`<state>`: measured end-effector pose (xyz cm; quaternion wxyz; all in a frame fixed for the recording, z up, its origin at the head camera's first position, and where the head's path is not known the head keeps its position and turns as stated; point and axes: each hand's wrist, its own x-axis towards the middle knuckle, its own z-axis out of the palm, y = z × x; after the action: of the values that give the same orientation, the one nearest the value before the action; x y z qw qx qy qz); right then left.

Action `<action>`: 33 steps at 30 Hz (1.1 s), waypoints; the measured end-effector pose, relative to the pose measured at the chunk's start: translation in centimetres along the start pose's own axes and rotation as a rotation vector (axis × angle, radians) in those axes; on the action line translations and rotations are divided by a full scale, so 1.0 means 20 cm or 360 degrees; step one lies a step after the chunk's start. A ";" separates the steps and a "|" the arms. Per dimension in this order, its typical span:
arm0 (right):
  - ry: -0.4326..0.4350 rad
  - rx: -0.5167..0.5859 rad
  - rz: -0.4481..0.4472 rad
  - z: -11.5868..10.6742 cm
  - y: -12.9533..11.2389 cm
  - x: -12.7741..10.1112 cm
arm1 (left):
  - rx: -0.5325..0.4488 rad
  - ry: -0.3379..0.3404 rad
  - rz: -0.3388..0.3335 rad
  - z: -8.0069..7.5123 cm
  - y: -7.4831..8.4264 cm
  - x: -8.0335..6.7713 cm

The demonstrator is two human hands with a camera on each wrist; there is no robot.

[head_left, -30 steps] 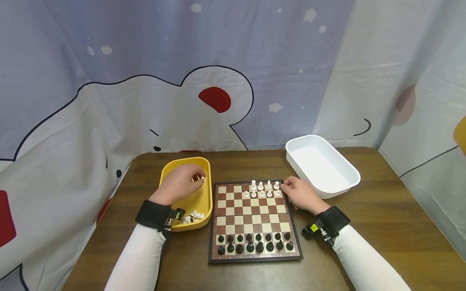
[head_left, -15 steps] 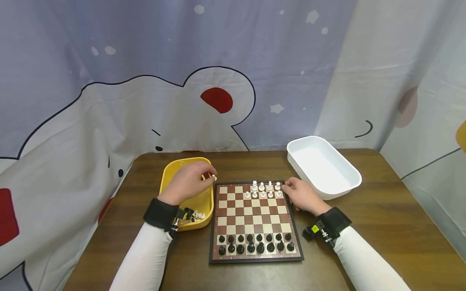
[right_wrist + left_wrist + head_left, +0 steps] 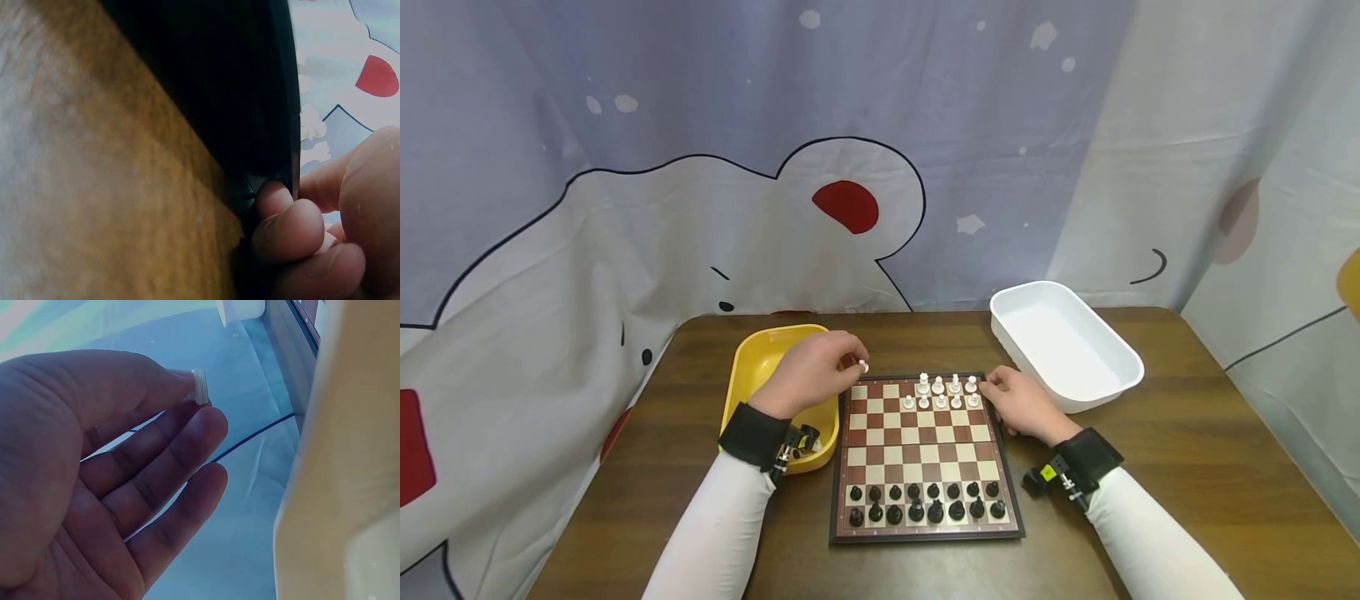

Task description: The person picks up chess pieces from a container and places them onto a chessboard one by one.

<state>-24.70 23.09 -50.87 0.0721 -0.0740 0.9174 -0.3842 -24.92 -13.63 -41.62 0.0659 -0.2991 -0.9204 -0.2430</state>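
Small white chess piece (image 3: 863, 366), pinched by left hand (image 3: 815, 372), near the board's far left corner; mostly covered by fingers. Chessboard (image 3: 917, 433), brown-and-cream squares, dark rim, lying open and flat on counter (image 3: 1180, 467); right hand (image 3: 1024, 403) grips its far right corner. Nine white pieces (image 3: 941, 390) stand far side, sixteen black pieces (image 3: 925, 500) in two rows near side.

Wooden table (image 3: 1202, 425), bearing a yellow tray (image 3: 756, 354) left of the left fingers (image 3: 854, 345), a chessboard (image 3: 917, 435) touching the right fingers (image 3: 995, 387), and a white tray (image 3: 1063, 342) beyond and right of the latter.
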 end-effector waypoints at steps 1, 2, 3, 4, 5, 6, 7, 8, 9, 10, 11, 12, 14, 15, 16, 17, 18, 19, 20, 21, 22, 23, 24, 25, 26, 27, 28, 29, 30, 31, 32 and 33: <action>0.0000 0.0000 0.0000 0.00 0.00 0.00 | 0.0003 -0.0008 0.0001 0.00 0.00 0.01; 0.0003 0.0000 0.0001 0.00 0.00 0.00 | 0.0005 -0.0014 0.0004 0.01 0.01 0.01; 0.0005 0.0000 0.0003 0.00 0.00 0.00 | 0.0006 -0.0020 0.0005 0.01 0.01 0.02; 0.0009 0.0000 0.0007 0.00 0.00 0.00 | 0.0011 -0.0026 0.0007 0.01 0.02 0.02; 0.0013 -0.0004 0.0009 0.00 0.00 0.00 | 0.0016 -0.0033 0.0009 0.02 0.03 0.03; 0.0015 -0.0004 0.0012 0.00 0.00 0.01 | 0.0026 -0.0039 0.0011 0.02 0.03 0.03; 0.0015 -0.0002 0.0014 0.00 0.00 0.01 | 0.0036 -0.0048 0.0013 0.03 0.04 0.03; 0.0014 -0.0001 0.0015 0.00 0.00 0.00 | 0.0049 -0.0052 0.0017 0.03 0.05 0.04; 0.0013 0.0000 0.0017 0.00 0.00 0.00 | 0.0063 -0.0059 0.0021 0.04 0.05 0.04; 0.0011 0.0000 0.0017 0.00 0.00 0.00 | 0.0074 -0.0068 0.0026 0.05 0.06 0.05; 0.0009 0.0001 0.0016 0.01 0.00 0.00 | 0.0086 -0.0075 0.0031 0.05 0.06 0.05; 0.0007 0.0004 0.0015 0.01 0.00 0.00 | 0.0095 -0.0084 0.0036 0.06 0.07 0.05; 0.0006 0.0005 0.0014 0.01 0.00 0.00 | 0.0110 -0.0103 0.0041 0.07 0.08 0.06; 0.0008 0.0004 0.0013 0.01 0.00 0.00 | 0.0114 -0.0112 0.0039 0.08 0.08 0.06; 0.0008 0.0004 0.0012 0.01 0.00 0.00 | 0.0117 -0.0120 0.0035 0.08 0.08 0.06; 0.0010 0.0004 0.0010 0.01 0.00 0.00 | 0.0125 -0.0126 0.0029 0.09 0.09 0.06; 0.0012 0.0002 0.0009 0.01 0.00 0.00 | 0.0126 -0.0133 0.0021 0.09 0.09 0.06; 0.0013 0.0001 0.0007 0.01 0.00 0.00 | 0.0128 -0.0140 0.0014 0.09 0.10 0.06; 0.0015 -0.0002 0.0007 0.01 0.00 0.01 | 0.0131 -0.0146 0.0009 0.10 0.10 0.06; 0.0015 -0.0002 0.0007 0.01 0.00 0.01 | 0.0135 -0.0153 0.0006 0.10 0.11 0.06; 0.0013 -0.0002 0.0007 0.00 0.00 0.01 | 0.0142 -0.0160 0.0006 0.10 0.11 0.06; 0.0010 -0.0001 0.0008 0.01 0.00 0.00 | 0.0149 -0.0166 0.0008 0.11 0.12 0.07; 0.0008 0.0002 0.0010 0.01 0.00 0.00 | 0.0154 -0.0172 0.0012 0.11 0.12 0.07; 0.0006 0.0005 0.0011 0.01 0.00 0.00 | 0.0163 -0.0178 0.0020 0.12 0.13 0.07; 0.0004 0.0007 0.0012 0.01 0.00 0.00 | 0.0168 -0.0183 0.0023 0.12 0.13 0.08; 0.0002 0.0011 0.0012 0.01 0.00 0.00 | 0.0172 -0.0189 0.0025 0.13 0.14 0.08; 0.0001 0.0012 0.0012 0.01 0.00 0.00 | 0.0176 -0.0194 0.0027 0.13 0.14 0.08; 0.0003 0.0011 0.0010 0.01 0.00 0.00 | 0.0181 -0.0198 0.0029 0.14 0.15 0.08; 0.0005 0.0011 0.0008 0.01 0.00 0.00 | 0.0186 -0.0202 0.0030 0.14 0.15 0.09; 0.0005 0.0009 0.0005 0.01 0.00 0.00 | 0.0195 -0.0205 0.0029 0.15 0.15 0.09; 0.0007 0.0008 0.0002 0.00 -0.01 0.00 | 0.0201 -0.0205 0.0028 0.16 0.15 0.09; 0.0008 0.0006 -0.0001 0.00 -0.01 0.00 | 0.0216 -0.0205 0.0035 0.16 0.15 0.09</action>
<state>-24.64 22.95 -50.83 0.0700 -0.0732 0.9169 -0.3861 -24.58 -9.06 -42.78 0.0294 -0.3189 -0.9338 -0.1597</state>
